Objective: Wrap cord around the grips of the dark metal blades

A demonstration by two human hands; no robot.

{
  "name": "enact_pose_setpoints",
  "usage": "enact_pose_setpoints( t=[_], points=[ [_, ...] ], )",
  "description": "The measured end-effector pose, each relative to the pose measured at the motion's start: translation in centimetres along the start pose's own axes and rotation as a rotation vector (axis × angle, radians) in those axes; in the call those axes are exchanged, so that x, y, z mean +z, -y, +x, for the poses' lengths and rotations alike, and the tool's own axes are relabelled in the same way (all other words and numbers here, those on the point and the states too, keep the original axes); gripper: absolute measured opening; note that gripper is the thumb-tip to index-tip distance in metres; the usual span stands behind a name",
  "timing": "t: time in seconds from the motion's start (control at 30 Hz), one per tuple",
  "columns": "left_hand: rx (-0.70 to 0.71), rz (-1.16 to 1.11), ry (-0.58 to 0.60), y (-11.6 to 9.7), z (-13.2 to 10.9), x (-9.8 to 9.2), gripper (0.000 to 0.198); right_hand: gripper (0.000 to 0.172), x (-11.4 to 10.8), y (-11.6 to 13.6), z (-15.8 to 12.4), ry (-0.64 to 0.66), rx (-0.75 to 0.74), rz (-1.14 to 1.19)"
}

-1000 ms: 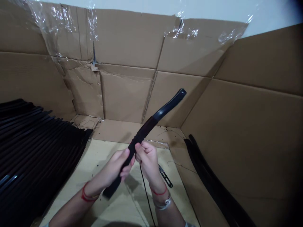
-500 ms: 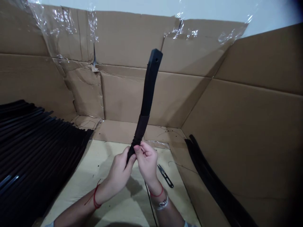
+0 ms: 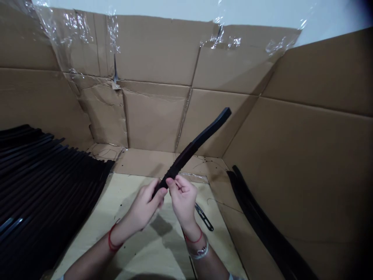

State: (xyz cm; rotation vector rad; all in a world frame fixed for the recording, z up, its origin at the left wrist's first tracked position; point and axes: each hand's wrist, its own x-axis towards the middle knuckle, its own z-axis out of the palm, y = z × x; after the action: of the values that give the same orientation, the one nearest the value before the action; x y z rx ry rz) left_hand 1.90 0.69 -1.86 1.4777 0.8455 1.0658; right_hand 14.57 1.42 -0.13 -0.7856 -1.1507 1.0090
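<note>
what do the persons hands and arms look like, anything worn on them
The left hand and right hand are bare, with no gloves, and the forearms are bare too. The left wrist wears a thin red cord. The right wrist wears another red cord and a silver-looking band. A pale sleeve edge shows at the bottom of the view.

1. Black thread snips [image 3: 203, 217] lie on a pale wooden board [image 3: 125, 186].
2. A stack of black curved strips [image 3: 43, 186] covers the left side.
3. Two more black strips [image 3: 262, 221] lean along the right corrugated cardboard wall [image 3: 317, 167].
4. Clear packing tape [image 3: 75, 31] joins the cardboard sheets.
</note>
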Motion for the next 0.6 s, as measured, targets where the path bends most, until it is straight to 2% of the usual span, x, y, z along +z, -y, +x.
enact_pose_setpoints(
  t=[0.03, 0.07, 0.13, 0.17, 0.2, 0.27, 0.3, 0.33, 0.43, 0.47, 0.5, 0.57, 0.6],
  points=[
    [0.005, 0.022, -0.072, -0.1, 0.0, 0.0, 0.044, 0.035, -0.1, 0.0, 0.1, 0.012, 0.01, 0.009],
    [-0.033, 0.005, -0.07, -0.3, 0.0, -0.1, 0.045, 0.036, -0.2, -0.1, 0.1, 0.077, 0.052, 0.031],
    [-0.167, -0.105, 0.085, -0.5, 0.0, -0.1, 0.051, 0.041, -0.4, 0.0, 0.2, 0.242, 0.149, 0.059],
    [-0.196, -0.136, 0.137, -0.5, 0.0, -0.1, 0.054, 0.043, -0.4, 0.0, 0.2, 0.268, 0.159, 0.045],
    [-0.18, -0.122, 0.121, -0.5, 0.0, 0.0, 0.054, 0.043, -0.4, 0.1, 0.2, 0.237, 0.134, 0.014],
    [-0.052, -0.007, -0.052, -0.4, 0.0, 0.1, 0.052, 0.04, -0.3, 0.4, 0.1, 0.072, 0.044, -0.047],
    [-0.012, 0.029, -0.102, -0.2, 0.0, 0.1, 0.051, 0.04, -0.3, 0.6, 0.0, 0.017, 0.025, -0.053],
    [-0.025, 0.022, -0.07, -0.1, 0.0, 0.1, 0.052, 0.041, -0.2, 0.8, 0.0, 0.02, 0.037, -0.041],
    [-0.209, -0.157, 0.285, 0.2, 0.0, -0.2, 0.06, 0.037, 0.0, 1.3, -0.2, 0.158, 0.116, -0.014],
    [-0.222, -0.175, 0.314, 0.3, 0.0, -0.3, 0.06, 0.034, 0.0, 1.3, -0.3, 0.141, 0.1, -0.032],
    [-0.186, -0.143, 0.245, 0.3, 0.1, -0.3, 0.058, 0.033, 0.0, 1.3, -0.3, 0.077, 0.061, -0.055],
    [-0.053, -0.022, -0.016, 0.3, 0.2, -0.3, 0.049, 0.033, -0.1, 1.1, -0.3, -0.054, -0.012, -0.073],
    [-0.022, 0.005, -0.081, 0.3, 0.1, -0.3, 0.046, 0.034, -0.2, 0.9, -0.3, -0.041, -0.004, -0.054]
  ],
)
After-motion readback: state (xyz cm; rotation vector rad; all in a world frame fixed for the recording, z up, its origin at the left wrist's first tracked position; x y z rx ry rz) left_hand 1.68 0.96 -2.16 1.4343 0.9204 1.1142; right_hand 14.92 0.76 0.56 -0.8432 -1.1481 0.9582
